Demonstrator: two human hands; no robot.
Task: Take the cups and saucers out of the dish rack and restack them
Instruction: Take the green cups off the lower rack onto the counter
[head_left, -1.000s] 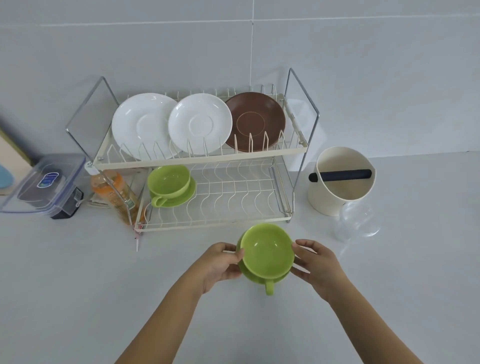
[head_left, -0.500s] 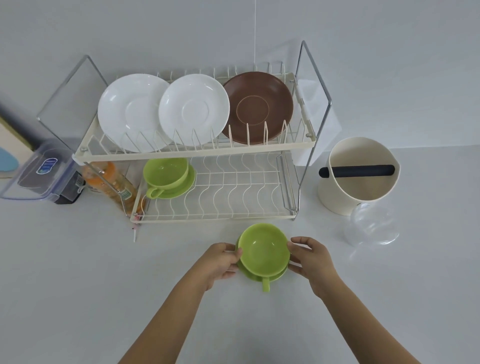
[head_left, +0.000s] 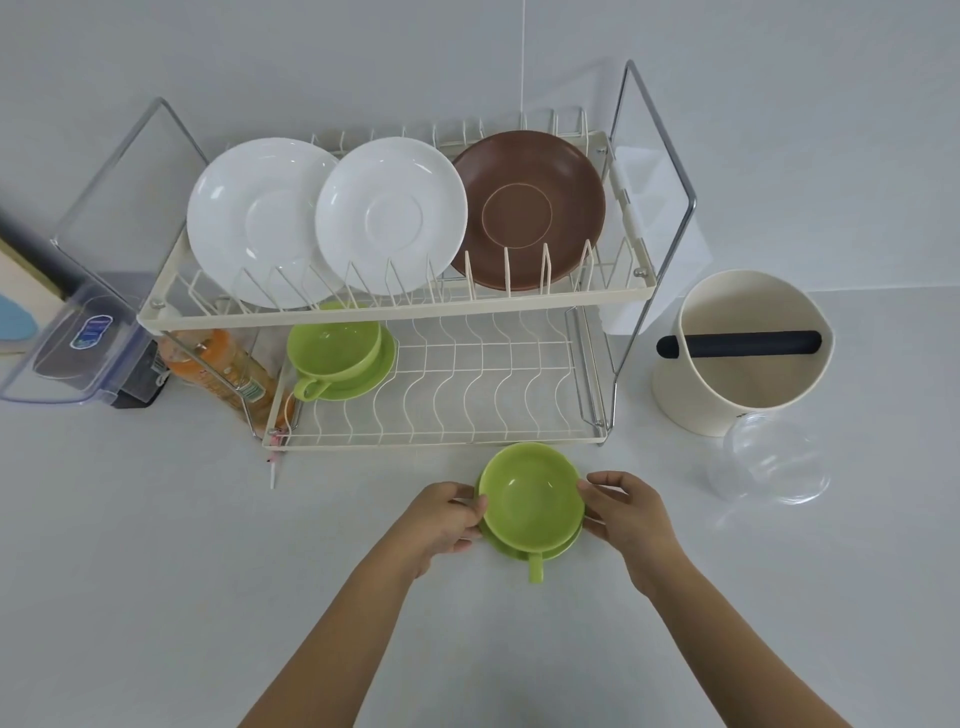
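A green cup (head_left: 530, 493) sits on a green saucer (head_left: 563, 548) on the counter just in front of the dish rack (head_left: 395, 312), its handle pointing toward me. My left hand (head_left: 449, 517) grips the pair's left edge and my right hand (head_left: 626, 512) grips the right edge. A second green cup (head_left: 332, 348) on its green saucer (head_left: 382, 371) stands at the left of the rack's lower tier. Upright in the upper tier are two white saucers (head_left: 260, 218) (head_left: 389, 213) and a brown saucer (head_left: 527, 208).
A cream tub with a black bar (head_left: 743, 353) stands right of the rack, with a clear plastic lid (head_left: 769, 462) in front of it. Left of the rack are an orange bottle (head_left: 223, 369) and a clear lidded box (head_left: 78, 343). A small pink stick (head_left: 272, 470) lies by the rack's front left corner.
The cup and saucer between both hands have moved a little farther from me, toward the rack's front edge. The view has closed in on the rack.
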